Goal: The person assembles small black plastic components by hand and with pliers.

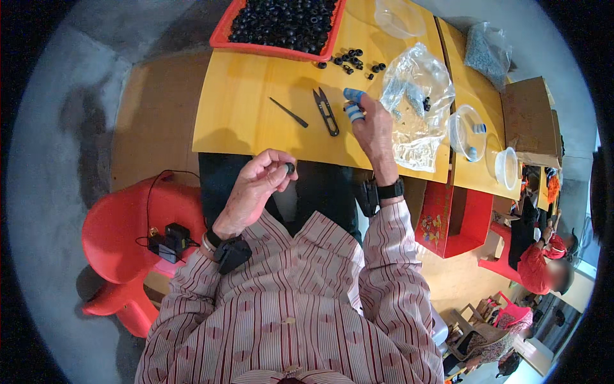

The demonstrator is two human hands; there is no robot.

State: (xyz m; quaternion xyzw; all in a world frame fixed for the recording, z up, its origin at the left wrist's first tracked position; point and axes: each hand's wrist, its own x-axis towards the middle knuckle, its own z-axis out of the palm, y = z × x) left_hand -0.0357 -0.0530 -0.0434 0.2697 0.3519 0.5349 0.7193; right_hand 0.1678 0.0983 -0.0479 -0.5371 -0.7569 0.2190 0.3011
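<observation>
A small black round part (290,168) is pinched between the thumb and fingers of my left hand (256,185), just off the near edge of the yellow table. Over the tabletop is my right hand (372,125), its fingers apart with nothing visible between them. Blue and striped tape wraps two of its fingertips. Black thread snips (325,112) lie just left of that hand, and a thin dark pointed tool (289,112) lies farther left. On its right, a clear plastic bag (419,137) with small greyish pieces spreads over the table.
A red tray (220,32) heaped with black parts stands at the back. Several loose black parts (352,61) lie beside it. Clear tubs (458,131), a filled bag (487,54) and a cardboard box (529,118) are rightward. A red chair (137,224) stands left; other people sit far right.
</observation>
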